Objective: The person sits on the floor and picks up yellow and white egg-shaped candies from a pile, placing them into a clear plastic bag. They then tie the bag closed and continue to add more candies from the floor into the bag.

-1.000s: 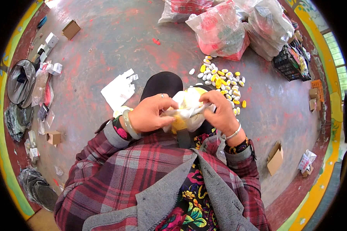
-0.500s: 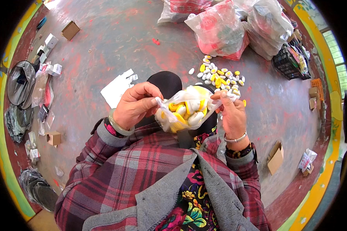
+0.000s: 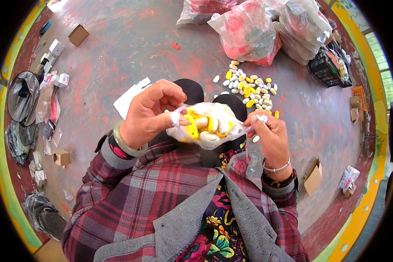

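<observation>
Above my lap hangs a thin clear plastic bag (image 3: 213, 134), packed with several oval yellow-and-white pieces. My left hand (image 3: 149, 115) grips the bag's left edge, with the thumb inside a loop of the plastic. At the other side my right hand (image 3: 268, 134) pinches a gathered corner of the bag between thumb and fingers. The plastic is stretched between the two hands. Past my knees, a loose pile of the same oval pieces (image 3: 247, 89) in yellow and white lies on the floor.
Large filled plastic sacks (image 3: 247, 32) stand beyond the pile, beside a black crate (image 3: 325, 72). White sheets (image 3: 127, 101) lie left of my knees. An open cardboard box (image 3: 312, 175) sits at right. Small boxes (image 3: 56, 48) and a round mesh hoop (image 3: 24, 97) line the left wall.
My hands have moved apart, pulling the bag's mouth wider and flatter. The left hand has risen slightly, and the right has shifted right and down.
</observation>
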The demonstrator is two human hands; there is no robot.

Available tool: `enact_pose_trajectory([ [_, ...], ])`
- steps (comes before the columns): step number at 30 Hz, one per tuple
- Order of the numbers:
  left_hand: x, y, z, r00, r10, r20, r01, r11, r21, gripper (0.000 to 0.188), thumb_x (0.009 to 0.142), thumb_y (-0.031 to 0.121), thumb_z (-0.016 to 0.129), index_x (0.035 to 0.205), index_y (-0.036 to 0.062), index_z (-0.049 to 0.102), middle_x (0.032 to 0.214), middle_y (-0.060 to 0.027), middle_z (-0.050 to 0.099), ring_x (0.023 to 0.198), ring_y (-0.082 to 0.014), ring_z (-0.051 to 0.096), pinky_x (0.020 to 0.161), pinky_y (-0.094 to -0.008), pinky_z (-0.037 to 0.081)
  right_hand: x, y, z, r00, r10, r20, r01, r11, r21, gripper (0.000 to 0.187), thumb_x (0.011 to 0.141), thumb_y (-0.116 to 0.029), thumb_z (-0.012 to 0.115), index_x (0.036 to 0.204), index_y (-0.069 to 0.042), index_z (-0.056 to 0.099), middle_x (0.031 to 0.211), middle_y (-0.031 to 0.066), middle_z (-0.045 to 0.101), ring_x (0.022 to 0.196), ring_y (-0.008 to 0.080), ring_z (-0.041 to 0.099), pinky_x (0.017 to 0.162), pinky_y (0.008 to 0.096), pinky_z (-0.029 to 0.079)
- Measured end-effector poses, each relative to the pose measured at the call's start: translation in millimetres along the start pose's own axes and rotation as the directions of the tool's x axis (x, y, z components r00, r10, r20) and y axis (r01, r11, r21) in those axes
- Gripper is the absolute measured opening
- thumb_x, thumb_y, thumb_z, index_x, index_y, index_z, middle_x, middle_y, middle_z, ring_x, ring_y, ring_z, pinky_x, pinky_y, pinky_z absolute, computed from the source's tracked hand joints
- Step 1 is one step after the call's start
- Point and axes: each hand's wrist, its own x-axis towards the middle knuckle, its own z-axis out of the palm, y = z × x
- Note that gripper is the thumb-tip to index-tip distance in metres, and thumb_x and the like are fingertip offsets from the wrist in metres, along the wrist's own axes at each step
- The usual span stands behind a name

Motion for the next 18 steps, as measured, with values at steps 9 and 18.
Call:
enact_pose_trajectory([
  [9,-9,-8,9,0.997,-0.07,-0.015,0.071,0.997,0.04,0.011,0.077,0.006,0.062,0.085,-0.0013,0.06,0.092,-0.012,0.058,0.084,-0.0185,0.058,0.078,-0.0303,0.047,10,-42,10,0.557,-0.83,0.024,0.604,0.386,-0.697,0.016,0.074,0.002,0.056,0.09,0.001,0.058,0.079,0.0127,0.058,0.072,0.0227,0.058,0.064,0.0337,0.048],
  [18,-13,3,20,0.974,-0.221,-0.051,0.216,0.972,-0.097,0.032,0.085,0.008,0.052,0.115,-0.0022,0.053,0.102,-0.0154,0.058,0.075,-0.0176,0.062,0.069,-0.0265,0.049,26,28,51,0.937,-0.105,0.332,0.348,0.33,-0.878,0.016,0.077,-0.014,0.051,0.087,-0.001,0.052,0.079,0.0177,0.056,0.073,0.032,0.056,0.063,0.0398,0.046],
])
